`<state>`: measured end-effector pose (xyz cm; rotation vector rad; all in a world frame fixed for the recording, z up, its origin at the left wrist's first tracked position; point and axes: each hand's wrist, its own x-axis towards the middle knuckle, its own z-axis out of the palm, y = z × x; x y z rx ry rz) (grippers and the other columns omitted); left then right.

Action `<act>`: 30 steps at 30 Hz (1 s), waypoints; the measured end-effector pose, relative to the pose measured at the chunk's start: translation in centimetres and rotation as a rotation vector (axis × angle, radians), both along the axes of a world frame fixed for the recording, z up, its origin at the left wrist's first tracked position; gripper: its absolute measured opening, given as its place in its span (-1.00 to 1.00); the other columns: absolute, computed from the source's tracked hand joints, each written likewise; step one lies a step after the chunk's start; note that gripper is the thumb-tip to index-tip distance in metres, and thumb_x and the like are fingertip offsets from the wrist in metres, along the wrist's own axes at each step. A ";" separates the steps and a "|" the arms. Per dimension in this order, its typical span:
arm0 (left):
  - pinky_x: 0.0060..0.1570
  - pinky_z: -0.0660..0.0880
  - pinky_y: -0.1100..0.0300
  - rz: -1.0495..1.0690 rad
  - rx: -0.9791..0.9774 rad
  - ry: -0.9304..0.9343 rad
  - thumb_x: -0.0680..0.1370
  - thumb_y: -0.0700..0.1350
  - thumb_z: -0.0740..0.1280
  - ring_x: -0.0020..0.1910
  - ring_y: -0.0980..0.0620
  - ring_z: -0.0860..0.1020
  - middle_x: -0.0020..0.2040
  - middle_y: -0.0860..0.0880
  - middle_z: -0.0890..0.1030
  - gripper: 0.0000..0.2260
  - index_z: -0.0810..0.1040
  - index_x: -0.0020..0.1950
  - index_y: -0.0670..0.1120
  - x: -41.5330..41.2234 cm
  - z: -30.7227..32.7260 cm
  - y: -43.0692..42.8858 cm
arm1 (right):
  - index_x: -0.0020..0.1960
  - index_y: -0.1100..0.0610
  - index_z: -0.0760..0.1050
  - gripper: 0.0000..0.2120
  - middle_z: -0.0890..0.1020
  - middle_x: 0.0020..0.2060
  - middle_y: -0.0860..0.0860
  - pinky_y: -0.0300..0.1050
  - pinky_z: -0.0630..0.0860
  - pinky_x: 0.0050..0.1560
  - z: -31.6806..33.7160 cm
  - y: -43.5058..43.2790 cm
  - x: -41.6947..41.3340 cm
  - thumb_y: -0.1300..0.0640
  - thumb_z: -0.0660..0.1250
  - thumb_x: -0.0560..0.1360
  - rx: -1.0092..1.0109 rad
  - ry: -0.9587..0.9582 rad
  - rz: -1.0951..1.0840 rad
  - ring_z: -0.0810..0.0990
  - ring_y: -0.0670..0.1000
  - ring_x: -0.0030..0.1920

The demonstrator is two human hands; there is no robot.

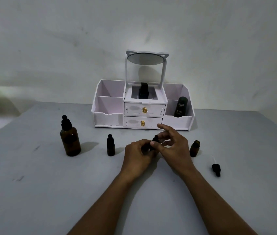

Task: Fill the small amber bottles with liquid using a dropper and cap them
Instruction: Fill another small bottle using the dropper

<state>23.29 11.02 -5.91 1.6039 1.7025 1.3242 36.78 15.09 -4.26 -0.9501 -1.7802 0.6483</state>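
Both hands are bunched together mid-table. The left hand (139, 154) has its fingers curled round the held bottle (151, 148), which is mostly buried in the grip, so only a dark sliver shows. The right hand (174, 145) pinches the dropper cap (155, 138) on top of that bottle between thumb and a finger, index finger sticking out straight toward the back. Can't tell how far down the cap is screwed.

Everything sits on a grey table (41, 192). At the back, by the wall, there's a white organizer (108, 116) with two gold-knobbed drawers, open side bins, and a round mirror (145, 59) on a stand above, tilted nearly flat. A dark Kahf bottle (180, 106) stands in the front right bin, and another dark bottle (143, 92) sits in the top middle slot.

Off to the left stands the large amber bottle (70, 141), upright with its dropper top on. Between it and the hands is a capped small bottle (110, 147), also upright. Just right of the right hand stands an open small bottle (194, 149). Nearer the person from that one, a loose dropper (216, 169) lies on its side, glass tip pointing away.
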 end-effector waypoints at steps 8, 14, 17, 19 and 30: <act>-0.06 0.40 0.49 0.009 -0.030 -0.009 0.48 0.00 0.45 -0.06 0.26 0.56 0.09 0.12 0.66 -0.72 0.62 0.19 0.06 0.3 0.0 0.0 | 0.36 -0.11 0.45 -0.45 0.67 -0.01 -0.16 -0.23 0.62 0.06 -0.2 0.0 -0.1 0.27 0.48 0.46 0.017 0.029 0.038 0.65 -0.17 0.03; -0.17 0.42 0.51 0.028 -0.014 0.037 0.48 -0.01 0.45 -0.12 0.24 0.60 -0.01 0.10 0.69 -0.83 0.64 0.06 0.07 0.2 0.0 -0.1 | 0.37 -0.04 0.49 -0.42 0.59 -0.07 -0.08 -0.30 0.55 -0.05 -0.5 -0.3 -0.8 0.04 0.57 0.39 -0.003 0.071 -0.025 0.57 -0.09 -0.04; -0.10 0.40 0.50 0.011 -0.010 0.026 0.47 0.00 0.46 -0.07 0.22 0.59 0.06 0.10 0.67 -0.75 0.63 0.15 0.04 0.4 0.2 -0.3 | 0.39 0.03 0.48 -0.47 0.67 0.05 -0.05 -0.16 0.61 0.07 -0.3 -0.6 -0.7 0.20 0.42 0.43 0.001 0.088 0.031 0.63 -0.11 0.06; -0.06 0.45 0.45 0.014 -0.004 0.030 0.48 -0.02 0.46 -0.04 0.20 0.59 0.07 0.07 0.67 -0.73 0.63 0.17 0.02 0.4 0.3 -0.3 | 0.36 0.05 0.51 -0.50 0.70 -0.01 -0.04 -0.12 0.64 0.03 -0.4 -0.5 -0.7 0.30 0.43 0.45 0.028 0.074 0.007 0.66 -0.09 0.02; 0.11 0.56 0.19 0.019 -0.004 0.036 0.49 -0.06 0.45 0.04 0.10 0.62 0.08 0.02 0.68 -0.73 0.64 0.18 -0.02 0.4 0.6 -0.4 | 0.37 -0.05 0.48 -0.41 0.67 -0.07 -0.09 -0.04 0.64 0.08 -0.4 -0.4 -0.7 0.32 0.49 0.42 -0.014 0.047 0.006 0.66 -0.08 0.00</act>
